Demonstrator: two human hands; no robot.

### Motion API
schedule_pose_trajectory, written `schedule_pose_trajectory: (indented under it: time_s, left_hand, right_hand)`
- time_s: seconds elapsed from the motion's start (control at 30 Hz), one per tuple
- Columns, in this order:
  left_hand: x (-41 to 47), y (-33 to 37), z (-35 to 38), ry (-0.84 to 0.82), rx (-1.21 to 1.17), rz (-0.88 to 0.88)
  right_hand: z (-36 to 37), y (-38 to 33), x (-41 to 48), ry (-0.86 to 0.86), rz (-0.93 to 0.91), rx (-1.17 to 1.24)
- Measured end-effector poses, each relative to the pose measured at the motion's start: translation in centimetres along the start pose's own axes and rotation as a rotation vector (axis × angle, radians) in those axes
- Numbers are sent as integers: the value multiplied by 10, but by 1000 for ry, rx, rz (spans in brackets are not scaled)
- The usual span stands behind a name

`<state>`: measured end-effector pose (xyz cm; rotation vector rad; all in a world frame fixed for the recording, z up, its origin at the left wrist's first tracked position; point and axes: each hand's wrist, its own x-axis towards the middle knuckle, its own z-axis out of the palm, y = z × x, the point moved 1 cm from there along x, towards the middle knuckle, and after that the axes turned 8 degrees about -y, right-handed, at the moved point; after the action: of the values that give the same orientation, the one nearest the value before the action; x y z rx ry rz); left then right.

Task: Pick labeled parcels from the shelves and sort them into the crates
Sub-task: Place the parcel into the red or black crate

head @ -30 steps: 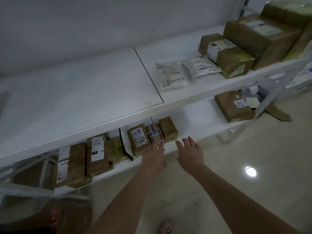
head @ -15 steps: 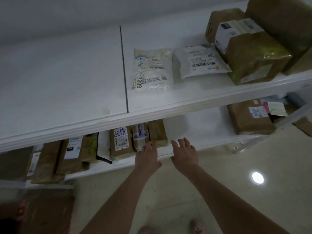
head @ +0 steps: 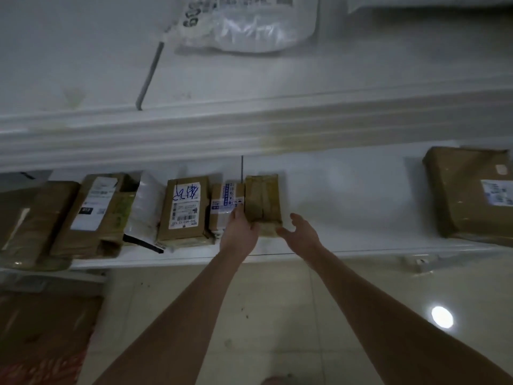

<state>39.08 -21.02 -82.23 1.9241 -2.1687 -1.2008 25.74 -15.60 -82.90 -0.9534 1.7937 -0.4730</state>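
A small brown taped parcel (head: 262,201) stands on the lower shelf (head: 347,195), at the right end of a row of parcels. My left hand (head: 238,233) has its fingers slid along the parcel's left side, between it and a small box with a blue and white label (head: 224,207). My right hand (head: 301,232) is spread beside the parcel's front right corner, its thumb touching that corner. Neither hand plainly grips the parcel.
Further left in the row stand a box with a handwritten label (head: 184,207), a white bag (head: 147,201) and brown parcels (head: 94,215). A large brown parcel (head: 469,193) lies at the right. The upper shelf edge (head: 249,126) overhangs, with a white bag (head: 249,23) on it. A cardboard box (head: 47,329) sits on the floor, bottom left.
I have leaned down and closer to the lower shelf. Both hands moved forward from the shelf's front edge and now flank the small brown parcel.
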Motion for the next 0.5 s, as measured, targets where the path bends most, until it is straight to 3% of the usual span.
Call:
schedule_pose_trajectory:
  time_s: [0.17, 0.3, 0.4, 0.5]
  left_hand:
    - [10, 3, 19, 72, -270, 106]
    - [2, 21, 47, -63, -535, 209]
    - [3, 33, 61, -126, -508, 206]
    - [6, 34, 64, 53, -445, 120]
  right_hand:
    - [1, 1, 5, 45, -120, 348]
    - [-28, 18, -10, 25, -57, 527]
    - [-42, 41, -10, 26, 18, 546]
    - [-49, 62, -4, 66, 93, 537]
